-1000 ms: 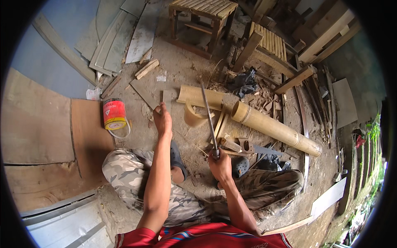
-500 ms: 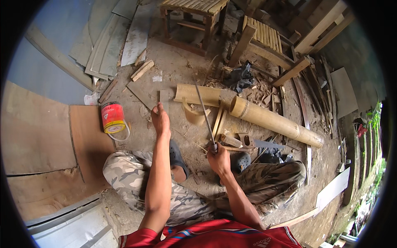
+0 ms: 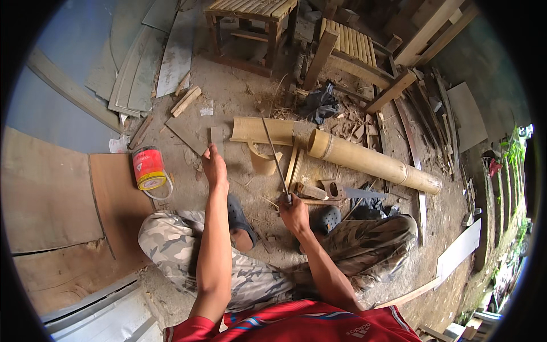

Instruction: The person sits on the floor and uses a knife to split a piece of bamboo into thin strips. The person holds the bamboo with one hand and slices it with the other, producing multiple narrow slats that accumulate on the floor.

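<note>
I sit on the dirt floor in camouflage trousers. My left hand [image 3: 215, 166] is stretched forward with its fingers closed on a short flat bamboo slat [image 3: 217, 135] that stands up from the ground. My right hand [image 3: 293, 210] grips the handle of a long thin blade [image 3: 275, 157], which points away from me toward a split bamboo half [image 3: 261, 130]. A curled bamboo shaving [image 3: 263, 163] lies between my two hands.
A thick bamboo pole [image 3: 370, 163] lies to the right, with a hand saw [image 3: 348, 193] in front of it. A red tin can [image 3: 149, 167] stands left of my knee. Two bamboo stools [image 3: 250, 20] [image 3: 347, 47] stand behind, with plywood sheets [image 3: 51, 199] at left.
Both hands keep their grips. My right hand and the blade have shifted slightly up and left in the picture; the view itself has moved a little.
</note>
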A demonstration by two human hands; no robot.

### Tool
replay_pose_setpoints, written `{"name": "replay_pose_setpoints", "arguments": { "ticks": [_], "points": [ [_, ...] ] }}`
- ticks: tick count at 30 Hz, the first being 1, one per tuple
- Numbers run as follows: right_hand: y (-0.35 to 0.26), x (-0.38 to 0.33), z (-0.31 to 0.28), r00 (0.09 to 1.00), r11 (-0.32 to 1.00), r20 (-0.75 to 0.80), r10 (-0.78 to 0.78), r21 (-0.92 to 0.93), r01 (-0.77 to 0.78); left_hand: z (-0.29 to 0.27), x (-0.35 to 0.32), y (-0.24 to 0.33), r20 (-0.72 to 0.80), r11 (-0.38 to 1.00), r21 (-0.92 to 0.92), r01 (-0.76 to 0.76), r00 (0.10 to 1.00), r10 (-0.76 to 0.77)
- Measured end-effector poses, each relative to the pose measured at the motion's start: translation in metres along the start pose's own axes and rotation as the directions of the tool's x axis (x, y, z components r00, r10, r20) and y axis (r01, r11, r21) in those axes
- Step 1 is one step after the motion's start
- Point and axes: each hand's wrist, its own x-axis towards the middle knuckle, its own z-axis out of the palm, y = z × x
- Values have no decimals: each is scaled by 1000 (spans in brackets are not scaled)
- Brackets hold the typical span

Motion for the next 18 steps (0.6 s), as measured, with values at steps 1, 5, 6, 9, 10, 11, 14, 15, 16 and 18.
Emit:
{"name": "replay_pose_setpoints", "arguments": {
  "ticks": [1, 5, 6, 9, 10, 11, 14, 15, 16, 18],
  "points": [
    [-3, -1, -2, 996, 996, -51, -79, 45, 81, 0, 2, -1, -24, 1000, -9, 2, 1000, -2],
    [-29, -16, -10, 985, 959, -113, -134, 234, 158, -11, 7, -7, 3, 995, -93, 28, 1000, -28],
    [-21, -15, -4, 988, 966, -114, -107, 221, 130, -10, 9, -7, 26, 991, -123, 42, 999, -39],
    [22, 3, 26, 998, 998, -31, 61, 20, -61, -4, 9, -14, -5, 998, -22, 63, 998, -63],
    [28, 0, 33, 1000, 998, -8, 15, -58, -15, -4, 5, -15, 9, 997, 1, 73, 997, -73],
    [34, -4, 40, 999, 991, 18, -28, -134, 30, -5, 1, -17, 25, 996, 24, 83, 996, -84],
    [30, -5, 51, 997, 988, 12, -82, -127, 83, 0, -6, -13, 78, 996, 33, 88, 993, -91],
    [31, -1, 51, 998, 996, 6, -61, -70, 62, 3, -9, -13, 99, 996, 30, 89, 991, -92],
    [31, 0, 50, 999, 999, 7, -40, -16, 40, 1, -10, -16, 115, 995, 25, 96, 989, -98],
    [35, 6, 45, 999, 999, -20, -30, 27, 30, 7, -5, -34, 154, 985, 73, 159, 974, -168]
  ]
}}
